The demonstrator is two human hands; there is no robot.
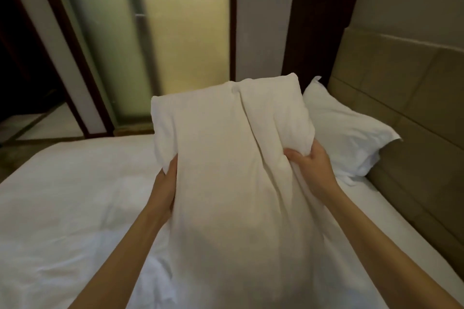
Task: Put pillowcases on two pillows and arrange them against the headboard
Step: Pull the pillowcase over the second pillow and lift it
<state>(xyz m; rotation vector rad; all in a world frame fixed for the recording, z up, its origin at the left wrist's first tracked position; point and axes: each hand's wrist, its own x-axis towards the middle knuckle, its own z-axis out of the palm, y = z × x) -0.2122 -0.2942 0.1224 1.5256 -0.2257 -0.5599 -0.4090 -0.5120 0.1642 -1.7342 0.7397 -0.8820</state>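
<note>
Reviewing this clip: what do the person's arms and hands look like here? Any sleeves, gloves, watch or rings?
Both forearms are bare as far as the frame shows: no sleeves in view. The left hand and right hand wear no gloves; no watch, bracelet or ring is visible, though the image is soft.

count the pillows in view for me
2. One pillow is held up over the bed between the left hand and right hand. The other pillow leans against the headboard behind it. More may be hidden.

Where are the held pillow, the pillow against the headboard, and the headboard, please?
held pillow (226, 158), head view, front face.
pillow against the headboard (344, 128), head view, middle.
headboard (406, 88), head view, padded panel.
</note>
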